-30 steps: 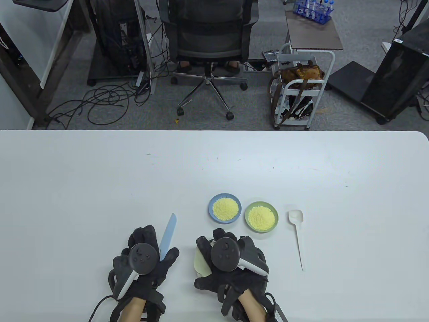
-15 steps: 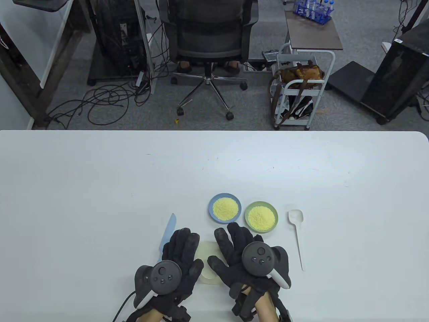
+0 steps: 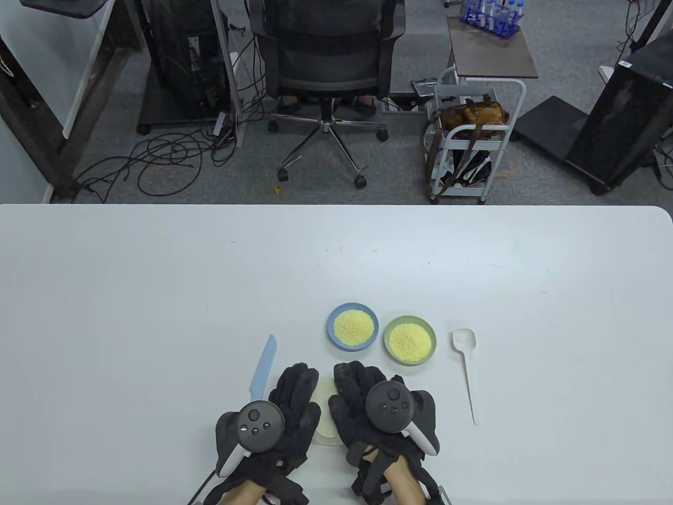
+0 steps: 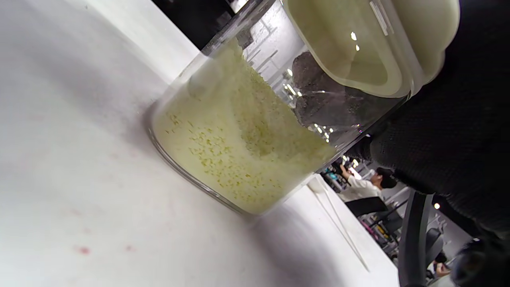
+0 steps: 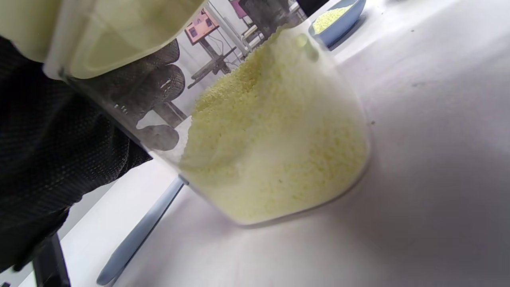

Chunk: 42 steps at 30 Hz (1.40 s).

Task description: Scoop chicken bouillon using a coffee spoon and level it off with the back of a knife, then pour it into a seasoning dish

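Standing upright on the white table (image 3: 157,294) near its front edge: a clear jar (image 4: 223,131) about half full of yellow chicken bouillon (image 5: 275,143) granules, capped with a pale cream lid (image 3: 325,402). Heaped higher on one side inside the glass, sloping down toward the other. Flanked by both gloved hands, left hand (image 3: 286,407) on one side, right hand (image 3: 368,405) on the other, fingers pointing away from the person and laid along the jar and lid. Seen through the glass in both wrist views: dark glove fabric pressed against the jar wall just under the lid. Cannot tell from any view whether either hand's fingers wrap tight or merely rest against it; thumbs mostly hidden. Strapped over the back of each hand, a dark round tracker.

Lying flat just left of the left hand: a light blue knife (image 3: 262,371), blade tip pointing away, handle end hidden under the glove. Sitting just beyond the jar: a blue dish (image 3: 353,326) heaped with yellow granules, and right beside it, nearly touching, a green dish (image 3: 409,340) likewise filled. Resting further right, apart from the green dish: a white coffee spoon (image 3: 467,368), bowl away from the person, handle toward the front edge, untouched.

Beyond the table: grey carpet, a black office chair (image 3: 326,58), loose cables, a white cart (image 3: 473,142) holding a brown bag.
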### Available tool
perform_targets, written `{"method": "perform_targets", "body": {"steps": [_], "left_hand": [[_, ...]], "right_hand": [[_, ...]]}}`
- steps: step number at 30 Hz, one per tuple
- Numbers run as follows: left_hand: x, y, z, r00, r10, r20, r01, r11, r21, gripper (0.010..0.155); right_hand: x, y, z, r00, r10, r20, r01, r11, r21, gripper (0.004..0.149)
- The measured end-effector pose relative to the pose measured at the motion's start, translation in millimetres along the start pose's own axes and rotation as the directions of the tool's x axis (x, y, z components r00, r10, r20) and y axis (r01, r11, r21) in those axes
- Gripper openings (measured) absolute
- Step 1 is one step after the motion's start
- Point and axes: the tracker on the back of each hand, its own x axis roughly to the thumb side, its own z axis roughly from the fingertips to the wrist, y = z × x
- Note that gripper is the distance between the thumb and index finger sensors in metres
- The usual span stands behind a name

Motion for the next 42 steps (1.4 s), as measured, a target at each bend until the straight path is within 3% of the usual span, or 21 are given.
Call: {"method": "perform_targets", "body": {"steps": [4, 31, 42], "left_hand": [[-2, -4, -1, 0.997, 0.075, -0.015, -0.075, 0.997, -0.018, 0.071], [-4, -5, -3, 0.998, 0.031, -0.05, -0.035, 0.996, -0.083, 0.07], [3, 13, 2, 1.0, -0.007, -0.008, 0.007, 1.0, -0.009, 0.076]], "right_hand": [[-4, 3, -2, 1.0, -0.029, -0.006, 0.029, 1.0, -0.002, 0.059], [-10, 4, -1, 0.999, 0.025, 0.038, -0.024, 0.999, -0.041, 0.06], [-2, -7, 8, 0.989, 0.117, 0.087, -0.104, 0.985, -0.141, 0.066]]}}
